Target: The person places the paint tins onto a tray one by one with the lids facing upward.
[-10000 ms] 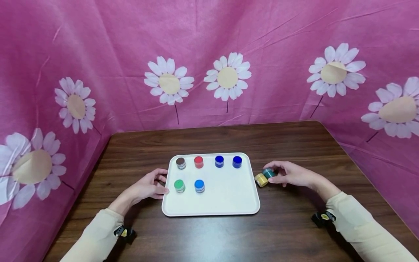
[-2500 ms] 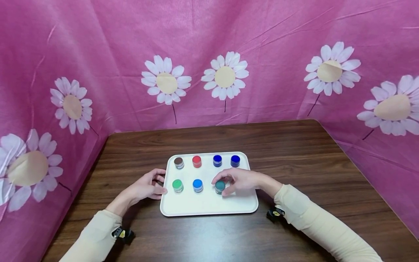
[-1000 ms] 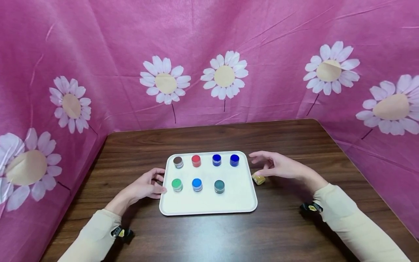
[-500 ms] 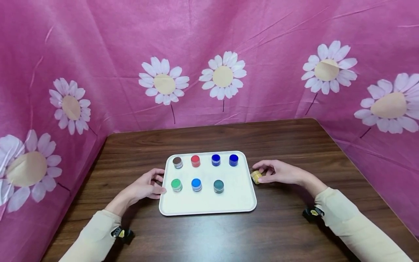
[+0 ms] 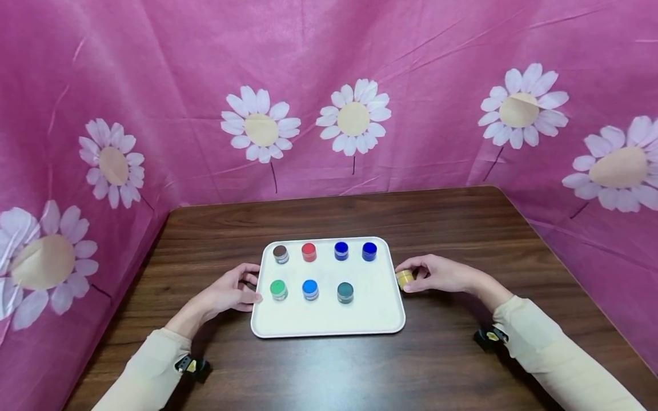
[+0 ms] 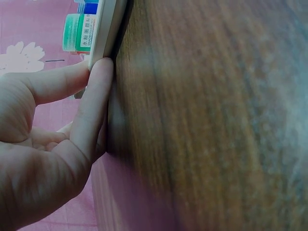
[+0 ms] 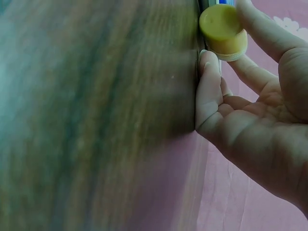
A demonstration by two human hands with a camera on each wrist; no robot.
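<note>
My left hand (image 5: 230, 292) grips the left edge of a white tray (image 5: 329, 321); the left wrist view shows thumb and finger pinching its rim (image 6: 103, 36). Beside the tray's right edge, my right hand (image 5: 443, 274) pinches a yellow paint jar (image 5: 404, 279) between thumb and fingers, and the jar lies tipped with its lid (image 7: 221, 22) facing the right wrist camera. On the tray's back row stand a brown jar (image 5: 280, 254), a red jar (image 5: 309, 252) and two dark blue jars (image 5: 341, 251). In front are a green jar (image 5: 279, 290), a light blue jar (image 5: 310, 289) and a dark teal jar (image 5: 345, 293).
The tray lies on a brown wooden table (image 5: 329, 377). A pink cloth (image 5: 308, 51) printed with daisies hangs behind the table and along both sides. Each sleeved wrist carries a small black camera mount (image 5: 193, 366).
The teal jar went from the table beside the yellow jar onto the tray's front row. My right hand then returned right and took hold of the yellow jar. The left hand stayed on the tray.
</note>
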